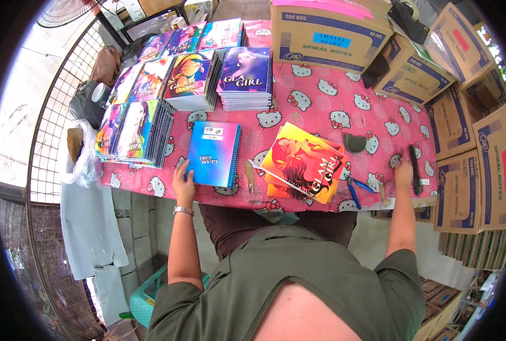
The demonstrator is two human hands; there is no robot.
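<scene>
My left hand (183, 181) rests at the lower left corner of a blue and pink spiral notebook (214, 153), its fingers apart and touching the edge. This notebook lies with its wire binding on the right. My right hand (402, 172) is at the right of the table, beside a bunch of black spiral coils (416, 169); motion smears its fingers. Between the hands lies a small, uneven pile of orange and red notebooks (304, 163). Blue-handled pliers (353, 190) lie at the pile's right edge. Just beyond it sits a dark green pad-like piece (354, 143).
Several stacks of colourful spiral notebooks (190, 79) stand at the far left. Cardboard boxes (329, 37) line the far side and the right. A pink patterned cloth (315, 108) covers the table. A plastic bag (84, 153) hangs by the left edge, and a teal stool (151, 292) stands below.
</scene>
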